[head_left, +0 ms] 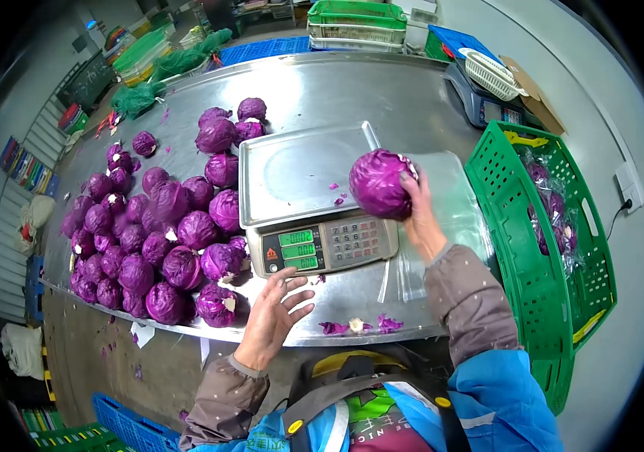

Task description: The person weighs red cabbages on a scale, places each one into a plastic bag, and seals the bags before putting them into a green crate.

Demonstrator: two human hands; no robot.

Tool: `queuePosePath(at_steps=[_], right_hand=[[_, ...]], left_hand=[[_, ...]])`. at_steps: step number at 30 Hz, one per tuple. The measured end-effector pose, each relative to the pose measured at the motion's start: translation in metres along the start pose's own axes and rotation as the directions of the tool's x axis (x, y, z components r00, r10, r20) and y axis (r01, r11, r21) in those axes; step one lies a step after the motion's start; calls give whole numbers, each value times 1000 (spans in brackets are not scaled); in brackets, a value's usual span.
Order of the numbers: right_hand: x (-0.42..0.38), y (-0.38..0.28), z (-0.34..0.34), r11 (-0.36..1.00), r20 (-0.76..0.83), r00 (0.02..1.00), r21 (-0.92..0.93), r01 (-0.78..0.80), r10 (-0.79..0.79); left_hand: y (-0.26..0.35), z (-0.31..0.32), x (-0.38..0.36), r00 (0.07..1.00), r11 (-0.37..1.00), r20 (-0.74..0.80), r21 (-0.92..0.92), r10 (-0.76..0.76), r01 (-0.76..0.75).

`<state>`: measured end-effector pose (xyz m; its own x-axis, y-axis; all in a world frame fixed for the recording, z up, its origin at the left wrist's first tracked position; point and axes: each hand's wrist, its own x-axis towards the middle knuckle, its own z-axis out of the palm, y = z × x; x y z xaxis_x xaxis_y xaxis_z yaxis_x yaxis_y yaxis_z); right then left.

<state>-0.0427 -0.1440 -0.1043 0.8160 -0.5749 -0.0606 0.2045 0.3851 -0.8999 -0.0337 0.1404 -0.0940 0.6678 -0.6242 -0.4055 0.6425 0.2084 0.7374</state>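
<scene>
My right hand (pixel 421 209) is closed round a red cabbage (pixel 381 184), lifted over the right side of a digital weighing scale (pixel 360 242). The scale's metal pan (pixel 292 177) carries only a few purple leaf scraps, and its green display is lit. In front of the scale, near its display, my left hand (pixel 273 318) has its fingers apart and holds nothing. A big heap of red cabbages (pixel 136 274) covers the left of the steel table, several of them right beside the pan. Clear plastic bags (pixel 442 196) lie flat to the right of the scale.
A green crate (pixel 518 301) with bagged cabbages (pixel 552 200) stands along the right side. Behind it are another scale (pixel 480 94) and a white basket (pixel 491 74). Leaf trimmings (pixel 356 325) lie at the table's (pixel 405 98) front edge. Stacked crates (pixel 356 22) stand at the back.
</scene>
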Motion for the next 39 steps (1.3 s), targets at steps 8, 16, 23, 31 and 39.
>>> queuePosePath(at_steps=[8,16,23,31,39], right_hand=[[41,35,13,420,231,890,-816,397,-392],[46,6,-12,507,157,935,-805,308,-319],[22,4,18,390,93,873,-868,307,-479],[13,44,56,248,29,858,-952,181,-513],[54,33,10,791,-117,948,-586,176,-297]], left_hand=[[1,-27,-1,999,998,-44,-56,-15,12],[-5,-49,15,995,986,-10,-132,-100,98],[-2,-56,28,986,975,29,-143,-165,168],[-11,-70,32,971,958,-2,-160,-241,237],[-18,-56,36,958,954,-1,-85,-287,286]])
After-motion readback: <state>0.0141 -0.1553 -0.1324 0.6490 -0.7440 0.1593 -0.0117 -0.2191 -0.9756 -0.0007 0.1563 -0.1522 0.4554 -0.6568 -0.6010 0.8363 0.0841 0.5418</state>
